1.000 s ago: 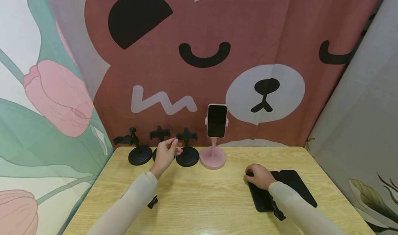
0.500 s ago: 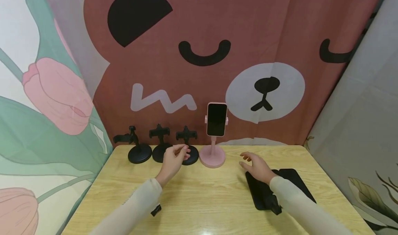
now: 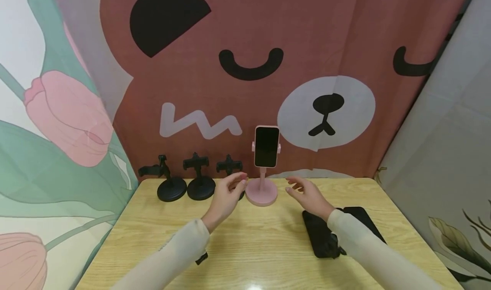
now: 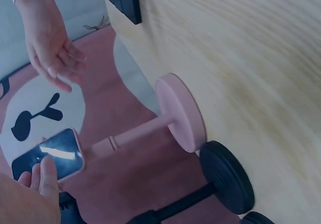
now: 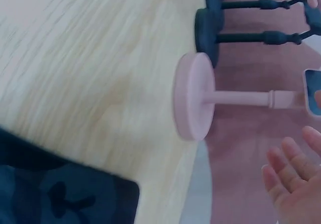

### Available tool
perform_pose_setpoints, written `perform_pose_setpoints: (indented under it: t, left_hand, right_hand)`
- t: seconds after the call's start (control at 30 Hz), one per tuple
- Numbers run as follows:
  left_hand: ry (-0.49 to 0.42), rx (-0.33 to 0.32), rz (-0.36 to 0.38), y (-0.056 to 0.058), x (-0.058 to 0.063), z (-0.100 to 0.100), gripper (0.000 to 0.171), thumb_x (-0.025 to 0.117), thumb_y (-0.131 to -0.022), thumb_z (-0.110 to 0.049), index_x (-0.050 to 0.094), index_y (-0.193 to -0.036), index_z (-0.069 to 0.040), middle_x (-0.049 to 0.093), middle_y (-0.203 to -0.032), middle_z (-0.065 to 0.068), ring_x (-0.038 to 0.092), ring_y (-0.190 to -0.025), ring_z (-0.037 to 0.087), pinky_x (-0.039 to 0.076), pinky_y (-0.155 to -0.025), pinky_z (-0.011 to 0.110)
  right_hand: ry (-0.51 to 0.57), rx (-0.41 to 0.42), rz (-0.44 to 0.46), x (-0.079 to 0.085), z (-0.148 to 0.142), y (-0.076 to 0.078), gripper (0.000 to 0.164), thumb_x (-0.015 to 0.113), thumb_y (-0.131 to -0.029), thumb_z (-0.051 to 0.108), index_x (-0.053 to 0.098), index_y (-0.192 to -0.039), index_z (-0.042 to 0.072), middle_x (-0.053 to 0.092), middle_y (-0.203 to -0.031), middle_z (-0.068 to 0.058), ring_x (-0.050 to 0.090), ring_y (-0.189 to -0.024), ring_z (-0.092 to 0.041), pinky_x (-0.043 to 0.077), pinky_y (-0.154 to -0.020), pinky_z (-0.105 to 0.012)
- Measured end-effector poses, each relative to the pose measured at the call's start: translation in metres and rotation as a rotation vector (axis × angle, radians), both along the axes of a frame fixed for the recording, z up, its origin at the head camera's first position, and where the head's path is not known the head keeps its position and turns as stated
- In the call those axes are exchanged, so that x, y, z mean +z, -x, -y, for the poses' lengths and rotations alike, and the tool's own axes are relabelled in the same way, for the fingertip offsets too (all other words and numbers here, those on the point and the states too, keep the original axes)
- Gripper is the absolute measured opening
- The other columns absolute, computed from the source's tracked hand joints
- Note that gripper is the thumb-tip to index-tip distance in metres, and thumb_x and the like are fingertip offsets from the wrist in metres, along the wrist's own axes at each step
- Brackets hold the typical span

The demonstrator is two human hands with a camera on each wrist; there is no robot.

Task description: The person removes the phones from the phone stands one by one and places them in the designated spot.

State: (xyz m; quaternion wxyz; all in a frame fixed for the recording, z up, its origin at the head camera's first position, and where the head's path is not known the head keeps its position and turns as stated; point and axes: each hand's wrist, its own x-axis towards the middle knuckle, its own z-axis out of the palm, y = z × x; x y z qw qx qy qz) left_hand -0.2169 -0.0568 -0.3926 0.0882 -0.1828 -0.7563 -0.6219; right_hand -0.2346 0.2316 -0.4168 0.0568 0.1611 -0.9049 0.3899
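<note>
A pink phone stand (image 3: 262, 192) stands near the table's back edge, with a dark-screened phone (image 3: 267, 147) held upright in its clamp. My left hand (image 3: 227, 196) is at the stand's left, its fingers loosely bent and holding nothing. It partly hides the nearest black phone stand (image 3: 229, 165). In the left wrist view, the thumb of that hand overlaps the phone (image 4: 55, 153). On the other side of the pink stand is my right hand (image 3: 311, 197), fingers relaxed and slightly spread. The right wrist view shows its palm (image 5: 301, 189) below the phone's edge, holding nothing.
Two more black phone stands (image 3: 201, 188) are lined up to the left along the back edge. Black glossy slabs (image 3: 362, 219) lie flat on the wooden table (image 3: 264, 247) at the right, partly under my right forearm. A bear-patterned curtain (image 3: 326, 25) hangs behind.
My left hand has moved right, from the black stands towards the pink one. My right hand has lifted off the black slab and moved left towards the pink stand, its fingers loosening.
</note>
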Motion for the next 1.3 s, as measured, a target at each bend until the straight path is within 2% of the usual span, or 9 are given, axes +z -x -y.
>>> perform_pose_setpoints:
  t: [0.17, 0.27, 0.47, 0.6, 0.7, 0.87, 1.0, 1.1, 1.3]
  left_hand:
    - [0.019, -0.019, -0.015, 0.000, 0.009, -0.006, 0.034, 0.058, -0.105, -0.023, 0.061, -0.137, -0.013, 0.067, -0.132, 0.010, 0.066, -0.121, 0.027, 0.055, -0.103, 0.041]
    - [0.025, -0.029, -0.010, 0.002, 0.015, -0.011, 0.038, 0.057, -0.105, -0.025, 0.058, -0.141, -0.015, 0.065, -0.135, 0.008, 0.064, -0.123, 0.026, 0.054, -0.104, 0.043]
    - [0.027, -0.045, -0.030, 0.009, 0.026, -0.021, 0.044, 0.054, -0.106, -0.018, 0.049, -0.148, -0.007, 0.056, -0.146, 0.016, 0.056, -0.133, 0.031, 0.050, -0.109, 0.047]
    - [0.017, -0.056, -0.006, 0.015, 0.035, -0.029, 0.051, 0.054, -0.106, -0.019, 0.041, -0.153, -0.007, 0.049, -0.153, 0.017, 0.049, -0.141, 0.032, 0.047, -0.113, 0.046]
    - [0.007, -0.033, 0.017, 0.021, 0.041, -0.035, 0.053, 0.054, -0.106, -0.020, 0.039, -0.155, -0.007, 0.047, -0.154, 0.016, 0.048, -0.143, 0.031, 0.046, -0.114, 0.047]
    - [-0.030, 0.042, 0.066, 0.032, 0.048, -0.045, 0.051, 0.053, -0.105, -0.014, 0.040, -0.154, -0.006, 0.047, -0.154, 0.016, 0.049, -0.142, 0.030, 0.044, -0.116, 0.047]
    - [-0.039, 0.109, 0.110, 0.037, 0.052, -0.051, 0.052, 0.052, -0.105, -0.015, 0.040, -0.155, -0.009, 0.046, -0.156, 0.013, 0.049, -0.143, 0.026, 0.044, -0.116, 0.045]
    - [-0.032, 0.133, 0.151, 0.040, 0.056, -0.055, 0.054, 0.051, -0.105, -0.018, 0.037, -0.156, -0.010, 0.043, -0.159, 0.011, 0.048, -0.144, 0.024, 0.043, -0.117, 0.043]
    - [-0.024, 0.170, 0.242, 0.049, 0.063, -0.061, 0.055, 0.051, -0.106, -0.024, 0.035, -0.158, -0.012, 0.043, -0.159, 0.010, 0.048, -0.144, 0.023, 0.043, -0.118, 0.043]
  right_hand:
    - [0.076, 0.015, -0.012, 0.012, 0.011, 0.003, 0.047, 0.057, -0.105, 0.029, 0.050, -0.145, 0.006, 0.058, -0.139, -0.020, 0.062, -0.117, -0.034, 0.051, -0.103, -0.055]
    - [0.115, -0.006, -0.019, 0.018, 0.017, 0.005, 0.047, 0.058, -0.105, 0.024, 0.047, -0.147, 0.005, 0.054, -0.144, -0.020, 0.059, -0.123, -0.038, 0.049, -0.105, -0.056]
    - [0.178, -0.055, 0.002, 0.033, 0.027, 0.011, 0.050, 0.057, -0.105, 0.020, 0.042, -0.150, 0.005, 0.047, -0.152, -0.020, 0.052, -0.132, -0.040, 0.046, -0.109, -0.055]
    - [0.206, -0.060, 0.015, 0.042, 0.033, 0.015, 0.051, 0.055, -0.105, 0.016, 0.039, -0.152, 0.004, 0.046, -0.152, -0.022, 0.048, -0.137, -0.040, 0.046, -0.110, -0.056]
    - [0.225, -0.077, 0.011, 0.048, 0.036, 0.021, 0.051, 0.054, -0.104, 0.015, 0.039, -0.152, 0.003, 0.047, -0.148, -0.024, 0.048, -0.137, -0.040, 0.044, -0.111, -0.056]
    - [0.264, -0.104, 0.025, 0.055, 0.040, 0.031, 0.053, 0.054, -0.104, 0.015, 0.038, -0.153, 0.002, 0.049, -0.148, -0.025, 0.047, -0.139, -0.040, 0.041, -0.116, -0.056]
    - [0.281, -0.113, 0.044, 0.058, 0.040, 0.037, 0.055, 0.053, -0.104, 0.016, 0.035, -0.155, 0.002, 0.049, -0.148, -0.024, 0.048, -0.139, -0.041, 0.042, -0.115, -0.055]
    - [0.286, -0.119, 0.058, 0.059, 0.038, 0.041, 0.056, 0.053, -0.105, 0.018, 0.034, -0.156, 0.003, 0.050, -0.148, -0.024, 0.048, -0.139, -0.041, 0.044, -0.114, -0.055]
    - [0.264, -0.104, 0.065, 0.062, 0.039, 0.050, 0.055, 0.045, -0.109, 0.023, 0.031, -0.157, 0.002, 0.036, -0.161, -0.021, 0.037, -0.148, -0.039, 0.036, -0.119, -0.057]
